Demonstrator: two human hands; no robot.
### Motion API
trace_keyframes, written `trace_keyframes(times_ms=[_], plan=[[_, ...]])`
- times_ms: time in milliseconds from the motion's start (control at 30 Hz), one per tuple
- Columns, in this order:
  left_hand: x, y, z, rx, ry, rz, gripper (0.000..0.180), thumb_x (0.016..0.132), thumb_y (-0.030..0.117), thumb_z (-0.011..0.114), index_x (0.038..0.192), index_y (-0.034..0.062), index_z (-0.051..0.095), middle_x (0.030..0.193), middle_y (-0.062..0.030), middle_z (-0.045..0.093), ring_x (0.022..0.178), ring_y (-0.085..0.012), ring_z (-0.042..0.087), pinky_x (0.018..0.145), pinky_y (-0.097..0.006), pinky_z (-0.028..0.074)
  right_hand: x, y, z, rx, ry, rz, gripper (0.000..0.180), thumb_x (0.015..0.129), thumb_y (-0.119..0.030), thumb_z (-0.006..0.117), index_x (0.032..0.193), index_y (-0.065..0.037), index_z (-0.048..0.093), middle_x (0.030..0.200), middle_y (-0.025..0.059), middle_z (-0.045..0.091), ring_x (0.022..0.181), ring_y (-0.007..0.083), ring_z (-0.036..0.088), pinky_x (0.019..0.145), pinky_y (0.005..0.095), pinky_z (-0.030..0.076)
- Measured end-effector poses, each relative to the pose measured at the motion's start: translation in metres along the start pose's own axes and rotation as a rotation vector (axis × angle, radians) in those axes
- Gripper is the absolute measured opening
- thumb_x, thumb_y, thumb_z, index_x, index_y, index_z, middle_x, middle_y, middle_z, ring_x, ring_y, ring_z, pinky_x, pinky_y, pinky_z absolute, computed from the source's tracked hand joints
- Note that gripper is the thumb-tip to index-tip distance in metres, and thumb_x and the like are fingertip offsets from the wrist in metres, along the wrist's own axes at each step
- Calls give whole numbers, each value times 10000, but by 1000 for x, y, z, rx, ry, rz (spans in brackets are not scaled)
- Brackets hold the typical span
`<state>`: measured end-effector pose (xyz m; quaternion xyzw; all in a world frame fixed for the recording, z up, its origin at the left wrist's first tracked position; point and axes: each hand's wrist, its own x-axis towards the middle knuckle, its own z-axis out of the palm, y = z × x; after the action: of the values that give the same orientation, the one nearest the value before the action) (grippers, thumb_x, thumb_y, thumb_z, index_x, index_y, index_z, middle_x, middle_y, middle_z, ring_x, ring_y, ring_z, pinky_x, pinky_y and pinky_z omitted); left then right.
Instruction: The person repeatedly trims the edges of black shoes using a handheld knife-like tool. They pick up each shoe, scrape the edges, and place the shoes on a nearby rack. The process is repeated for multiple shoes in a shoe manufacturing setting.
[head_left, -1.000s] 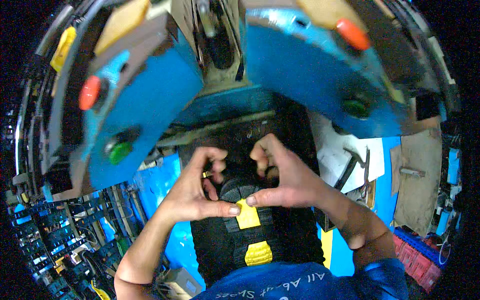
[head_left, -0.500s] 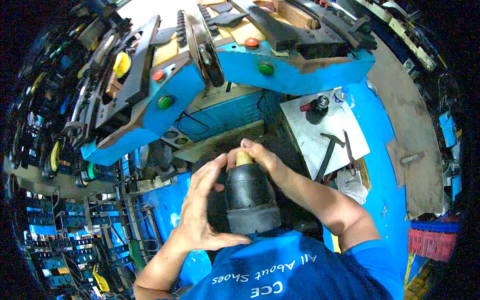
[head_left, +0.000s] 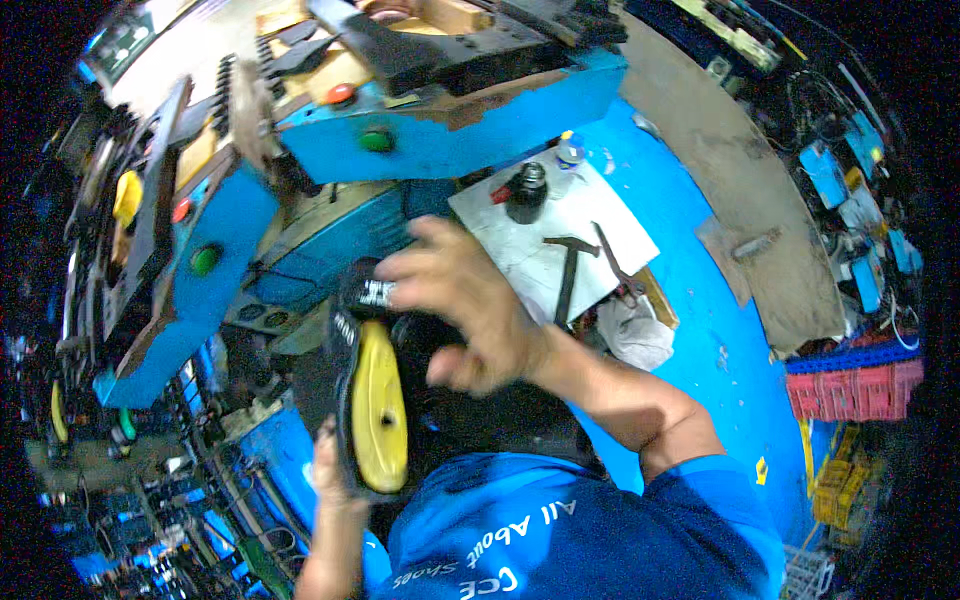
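A black shoe upper stands lengthwise in front of me, stretched over a yellow shoe last with a small dark hole in its surface. White markings show on the black shoe upper near its far end. My left hand grips the near left side of the shoe, its fingers partly hidden behind it. Over the far right part hovers my right hand, blurred, its fingers spread and holding nothing. I cannot tell whether its fingertips touch the shoe.
Ahead is a blue machine with red and green buttons. To the right, a white board carries a hammer, pincers, a black bottle and a clear bottle. A grey cloth lies nearby; a pink crate stands far right.
The shoe has turned and moved left, now showing the last's yellow face. My right hand has come off the last and spread. The view has shifted right.
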<state>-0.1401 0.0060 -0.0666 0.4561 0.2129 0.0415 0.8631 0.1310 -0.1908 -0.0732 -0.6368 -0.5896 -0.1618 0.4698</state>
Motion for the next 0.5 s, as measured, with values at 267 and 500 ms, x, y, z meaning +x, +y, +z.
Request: trace_keyframes(times_ms=[267, 500], plan=[[75, 141, -44, 1450, -697, 139, 1043, 847, 470, 979, 1696, 42, 553, 1720, -222, 580, 1557, -417, 583, 1320, -514, 435, -310, 209, -123, -1294, -666, 1095, 562, 1077, -353, 699, 1593, -142, 629, 1404, 175, 720, 1337, 405, 668, 1062, 615, 561], [20, 67, -72, 1476, -33, 406, 1050, 758, 523, 1025, 1578, 10, 616, 1400, -247, 725, 1320, -462, 686, 1129, -526, 556, -313, 175, -138, -799, -306, 1216, 374, 1114, -263, 691, 1412, -36, 701, 1065, 209, 788, 959, 366, 761, 853, 500, 608]])
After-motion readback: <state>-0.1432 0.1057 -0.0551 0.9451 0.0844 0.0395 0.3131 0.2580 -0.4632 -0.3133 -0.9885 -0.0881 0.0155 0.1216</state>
